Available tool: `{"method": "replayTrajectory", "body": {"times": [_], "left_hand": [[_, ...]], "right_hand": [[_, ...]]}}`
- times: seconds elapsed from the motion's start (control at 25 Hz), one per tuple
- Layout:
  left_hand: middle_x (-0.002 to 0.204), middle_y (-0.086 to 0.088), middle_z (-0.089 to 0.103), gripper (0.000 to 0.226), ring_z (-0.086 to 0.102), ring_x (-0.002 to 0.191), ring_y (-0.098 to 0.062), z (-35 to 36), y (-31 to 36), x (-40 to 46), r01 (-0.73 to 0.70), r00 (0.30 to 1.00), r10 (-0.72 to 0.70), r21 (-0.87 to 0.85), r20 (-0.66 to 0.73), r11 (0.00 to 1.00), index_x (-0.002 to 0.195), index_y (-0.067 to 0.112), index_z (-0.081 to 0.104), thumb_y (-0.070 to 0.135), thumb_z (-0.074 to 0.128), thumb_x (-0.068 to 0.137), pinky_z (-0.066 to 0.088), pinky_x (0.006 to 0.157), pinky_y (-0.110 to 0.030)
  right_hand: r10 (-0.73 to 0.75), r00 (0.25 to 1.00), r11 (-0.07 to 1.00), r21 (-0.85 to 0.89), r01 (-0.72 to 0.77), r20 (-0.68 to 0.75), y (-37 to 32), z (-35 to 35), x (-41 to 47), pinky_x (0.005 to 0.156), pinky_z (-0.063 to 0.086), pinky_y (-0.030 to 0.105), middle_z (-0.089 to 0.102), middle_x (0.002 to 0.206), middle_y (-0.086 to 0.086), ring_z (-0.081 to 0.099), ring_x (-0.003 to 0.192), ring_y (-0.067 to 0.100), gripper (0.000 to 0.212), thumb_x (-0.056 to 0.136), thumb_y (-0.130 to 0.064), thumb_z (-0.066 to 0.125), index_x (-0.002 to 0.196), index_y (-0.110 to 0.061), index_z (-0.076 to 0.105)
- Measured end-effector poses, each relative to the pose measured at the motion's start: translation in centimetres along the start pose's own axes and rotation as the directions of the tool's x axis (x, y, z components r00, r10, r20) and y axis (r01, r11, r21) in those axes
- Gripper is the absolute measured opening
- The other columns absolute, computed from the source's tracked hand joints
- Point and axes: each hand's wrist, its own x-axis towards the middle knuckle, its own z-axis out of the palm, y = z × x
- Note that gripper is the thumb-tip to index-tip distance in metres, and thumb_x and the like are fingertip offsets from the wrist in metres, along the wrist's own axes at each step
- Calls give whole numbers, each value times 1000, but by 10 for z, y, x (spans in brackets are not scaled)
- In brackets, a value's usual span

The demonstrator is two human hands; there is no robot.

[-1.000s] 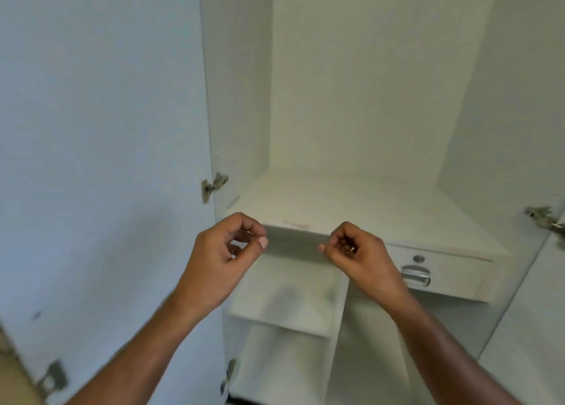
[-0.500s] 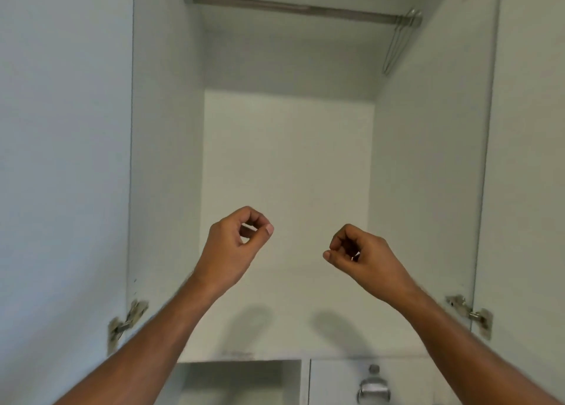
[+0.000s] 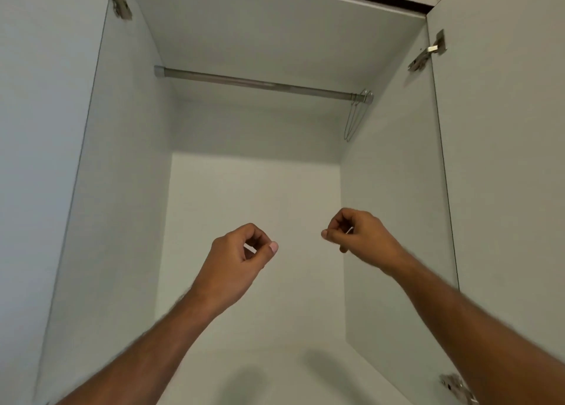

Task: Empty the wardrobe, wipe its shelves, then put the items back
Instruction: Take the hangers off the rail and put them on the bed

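Note:
The white wardrobe (image 3: pixel 253 221) stands open in front of me and I look up into its hanging space. A metal rail (image 3: pixel 260 83) crosses it near the top. Thin wire hangers (image 3: pixel 354 117) hang at the rail's right end against the side wall. My left hand (image 3: pixel 241 258) is raised in the middle of the compartment, fingers curled loosely with nothing in them. My right hand (image 3: pixel 357 233) is held up beside it, a little higher, fingers also curled and holding nothing. Both hands are well below the rail.
The left door (image 3: pixel 36 160) and the right door (image 3: pixel 504 160) are swung open on either side, with metal hinges (image 3: pixel 428 53) on their inner edges. The wardrobe's top panel (image 3: pixel 275 22) closes the space above the rail.
The view has tilted upward from the shelf and drawer to the rail and top panel. Both hands stayed curled and rose with the view.

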Motion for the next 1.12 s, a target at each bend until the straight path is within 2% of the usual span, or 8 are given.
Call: {"method": "replayTrajectory", "body": {"times": [0.24,0.36,0.48,0.72,0.8,0.88,0.96,1.12], "left_hand": [[87,3,69,15,72,70,-12,24,-23,82,12,1000,-10,69,-26,998,101,29,60,33,71,91,50,56,-26],[88,5,69,18,72,71,-11,48,-40,124,-24,998,31,122,-51,992,103,29,59,34,71,91,53,58,-29],[86,5,69,21,70,70,-7,80,-61,169,-82,992,97,169,-84,982,106,32,57,35,71,91,48,57,-24],[83,3,70,28,69,69,-4,109,-90,253,-88,981,125,235,-148,968,112,33,54,34,71,90,49,60,-23],[83,4,70,28,69,69,-3,116,-96,270,-85,980,126,245,-154,966,112,32,54,34,71,90,49,60,-23],[83,4,71,28,70,69,-4,122,-100,278,-94,978,136,252,-156,963,112,33,54,34,71,90,48,59,-22],[84,2,71,27,70,70,-4,129,-105,279,-96,981,135,250,-143,964,110,34,54,34,72,90,47,58,-20],[84,3,71,25,71,71,-5,136,-116,275,-67,988,104,285,-117,956,109,34,55,34,71,90,47,58,-18]], "right_hand": [[110,933,988,136,-66,-342,32,-65,147,51,44,25,72,95,12,67,64,17,28,83,-29,79,101,-13,65],[122,875,984,175,-43,-468,54,-88,213,57,50,27,67,108,13,66,71,17,46,84,-33,77,118,-7,60],[138,810,981,193,-31,-570,80,-109,288,73,58,40,64,116,22,69,81,22,65,82,-41,77,129,-2,54],[74,806,977,204,60,-588,98,-137,417,85,60,46,48,137,14,65,107,31,131,39,-79,72,145,-10,37],[36,805,975,199,103,-593,93,-136,437,82,61,47,56,128,15,67,102,31,112,48,-72,74,135,-8,46],[10,782,971,193,142,-623,87,-137,448,76,62,46,67,109,15,72,89,30,60,71,-49,78,108,-6,58],[12,728,971,182,156,-686,90,-143,461,76,62,46,73,94,14,73,82,29,26,79,-32,76,84,-10,63],[-50,721,908,269,320,-691,86,-158,455,68,61,32,72,89,8,70,73,19,25,83,-32,79,78,-18,59]]}}
